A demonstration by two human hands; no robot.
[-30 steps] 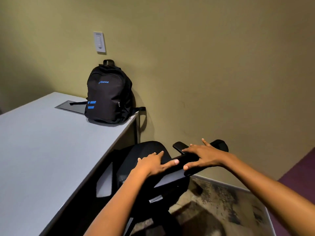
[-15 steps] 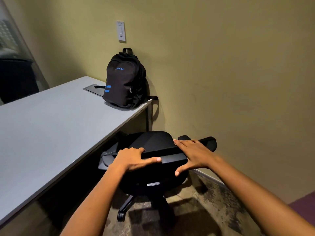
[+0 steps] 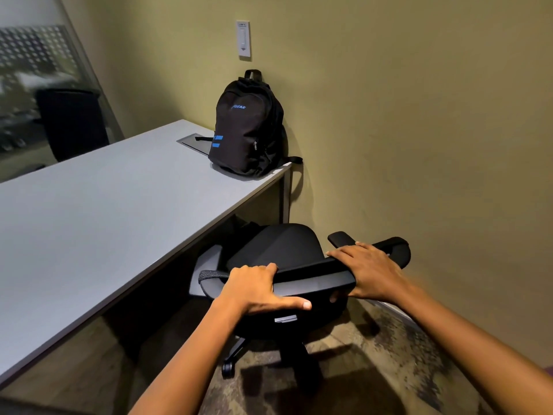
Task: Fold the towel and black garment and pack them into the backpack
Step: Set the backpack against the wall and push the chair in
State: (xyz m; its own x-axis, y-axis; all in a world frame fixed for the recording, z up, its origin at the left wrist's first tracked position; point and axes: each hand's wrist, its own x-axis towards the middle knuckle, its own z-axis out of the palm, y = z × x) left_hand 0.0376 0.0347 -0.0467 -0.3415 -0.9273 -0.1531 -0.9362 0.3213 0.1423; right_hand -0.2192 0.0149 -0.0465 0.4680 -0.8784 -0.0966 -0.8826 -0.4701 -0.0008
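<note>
A black backpack with blue stripes stands upright at the far right corner of the grey table, leaning on the wall, zipped. Both my hands are on the top of a black office chair's backrest beside the table. My left hand grips the top edge, fingers curled over it and thumb along the back. My right hand wraps the right end of the same edge. No towel or black garment is in view.
The chair's seat sits partly under the table, its armrest close to the olive wall. Its wheeled base stands on patterned carpet. Another dark chair is at the far left by a glass wall. A wall switch hangs above the backpack.
My hands went from lying flat on the backrest to curling round its top edge. The chair has drawn back from under the table, and my view has swung left and back.
</note>
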